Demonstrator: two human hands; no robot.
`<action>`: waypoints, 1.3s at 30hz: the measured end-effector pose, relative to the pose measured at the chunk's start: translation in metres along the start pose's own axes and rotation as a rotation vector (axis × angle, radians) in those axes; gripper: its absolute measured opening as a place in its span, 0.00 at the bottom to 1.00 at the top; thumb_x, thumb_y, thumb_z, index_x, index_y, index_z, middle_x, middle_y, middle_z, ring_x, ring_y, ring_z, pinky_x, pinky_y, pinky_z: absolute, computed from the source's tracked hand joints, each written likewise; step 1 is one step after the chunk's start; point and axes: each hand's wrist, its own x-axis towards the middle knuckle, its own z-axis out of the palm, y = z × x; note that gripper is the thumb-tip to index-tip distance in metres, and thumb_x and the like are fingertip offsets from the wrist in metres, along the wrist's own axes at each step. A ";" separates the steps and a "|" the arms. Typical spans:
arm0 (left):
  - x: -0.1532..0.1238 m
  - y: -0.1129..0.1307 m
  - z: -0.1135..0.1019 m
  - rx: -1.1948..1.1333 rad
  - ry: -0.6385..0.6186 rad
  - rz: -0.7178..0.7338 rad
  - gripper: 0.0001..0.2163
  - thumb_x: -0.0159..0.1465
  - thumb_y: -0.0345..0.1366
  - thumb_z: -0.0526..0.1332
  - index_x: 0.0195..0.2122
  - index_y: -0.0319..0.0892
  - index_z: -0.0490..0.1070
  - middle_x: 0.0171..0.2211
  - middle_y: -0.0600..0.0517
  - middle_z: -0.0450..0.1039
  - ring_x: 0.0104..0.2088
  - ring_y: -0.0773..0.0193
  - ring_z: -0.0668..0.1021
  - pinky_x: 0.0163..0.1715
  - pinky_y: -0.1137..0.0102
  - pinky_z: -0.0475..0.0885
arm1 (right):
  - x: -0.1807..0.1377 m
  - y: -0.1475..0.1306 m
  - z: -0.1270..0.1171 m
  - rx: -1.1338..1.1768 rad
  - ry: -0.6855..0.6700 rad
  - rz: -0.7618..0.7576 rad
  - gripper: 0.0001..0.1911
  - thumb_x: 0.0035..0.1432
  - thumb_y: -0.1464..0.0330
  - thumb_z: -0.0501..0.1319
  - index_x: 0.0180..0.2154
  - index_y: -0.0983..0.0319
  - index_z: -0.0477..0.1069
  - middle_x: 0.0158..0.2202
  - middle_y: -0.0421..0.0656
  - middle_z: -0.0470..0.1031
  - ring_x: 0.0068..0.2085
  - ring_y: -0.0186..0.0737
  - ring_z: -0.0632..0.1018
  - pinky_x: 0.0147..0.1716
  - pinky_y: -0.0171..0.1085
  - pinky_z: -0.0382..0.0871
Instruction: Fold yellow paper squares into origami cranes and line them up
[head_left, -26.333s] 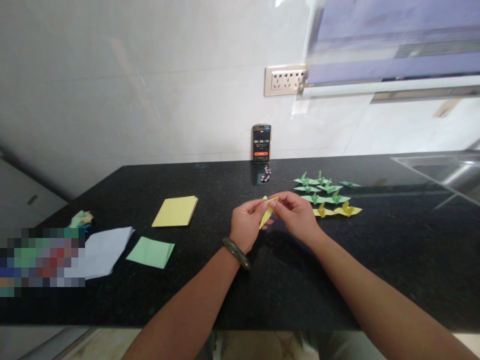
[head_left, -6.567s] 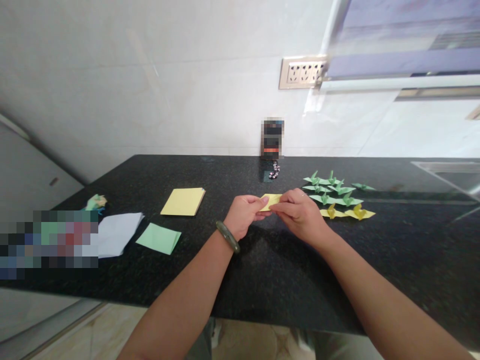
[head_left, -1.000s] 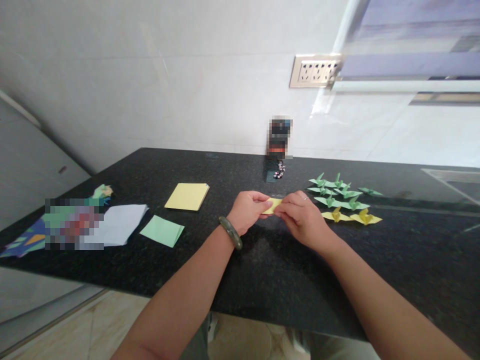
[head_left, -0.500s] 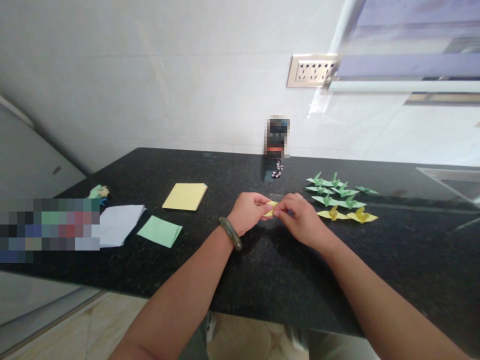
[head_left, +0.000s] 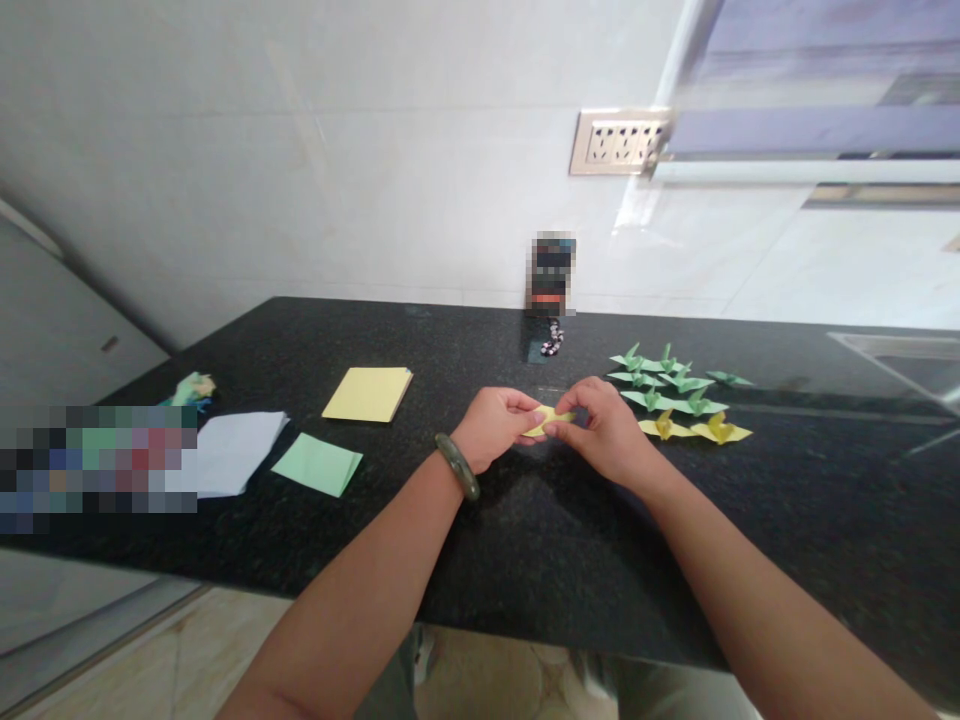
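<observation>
Between my two hands, just over the dark counter, is a small folded piece of yellow paper (head_left: 553, 415). My left hand (head_left: 501, 420), with a dark green bangle (head_left: 457, 467) at its wrist, pinches the paper's left part between thumb and fingers. From the other side my right hand (head_left: 604, 430) grips it, thumb in front and fingers behind. The fingers cover much of the folds. To the right of my right hand lie yellow paper cranes (head_left: 718, 430), with several green paper cranes (head_left: 660, 380) in rows behind them.
A yellow paper stack (head_left: 369, 393), a folded green sheet (head_left: 317, 465) and white paper (head_left: 238, 452) lie left on the black counter (head_left: 450, 345). Crumpled paper (head_left: 193, 388) sits farther left. A blurred phone-like object (head_left: 551, 275) leans on the wall; a sink (head_left: 900, 365) is at right.
My right fingers have shifted and opened out a little, so more of the yellow paper shows between my hands. The view has moved slightly; the other things stay in place.
</observation>
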 end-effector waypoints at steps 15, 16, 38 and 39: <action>0.001 -0.005 -0.002 -0.075 -0.088 0.007 0.16 0.50 0.31 0.67 0.39 0.36 0.66 0.25 0.51 0.74 0.22 0.71 0.76 0.25 0.75 0.72 | 0.000 -0.003 0.001 0.651 -0.150 0.231 0.22 0.48 0.68 0.62 0.46 0.63 0.62 0.21 0.33 0.62 0.21 0.29 0.63 0.20 0.30 0.54; 0.001 -0.006 -0.002 -0.063 -0.096 0.005 0.16 0.49 0.30 0.68 0.38 0.36 0.66 0.25 0.51 0.74 0.22 0.72 0.76 0.25 0.75 0.72 | 0.000 -0.002 0.001 0.651 -0.149 0.225 0.22 0.48 0.68 0.62 0.47 0.63 0.62 0.21 0.33 0.62 0.21 0.29 0.63 0.20 0.30 0.55; -0.003 -0.002 -0.002 -0.105 -0.234 0.035 0.17 0.48 0.23 0.65 0.41 0.35 0.70 0.32 0.48 0.76 0.27 0.71 0.77 0.31 0.75 0.71 | 0.001 0.003 -0.004 0.679 -0.161 0.237 0.22 0.48 0.67 0.62 0.46 0.61 0.59 0.21 0.32 0.62 0.21 0.29 0.63 0.20 0.30 0.53; -0.003 -0.002 -0.002 -0.060 -0.223 0.035 0.14 0.49 0.25 0.65 0.39 0.34 0.71 0.30 0.49 0.75 0.26 0.72 0.76 0.29 0.76 0.71 | 0.001 0.003 -0.003 0.666 -0.165 0.232 0.22 0.48 0.67 0.62 0.46 0.61 0.59 0.21 0.32 0.62 0.21 0.29 0.63 0.20 0.31 0.53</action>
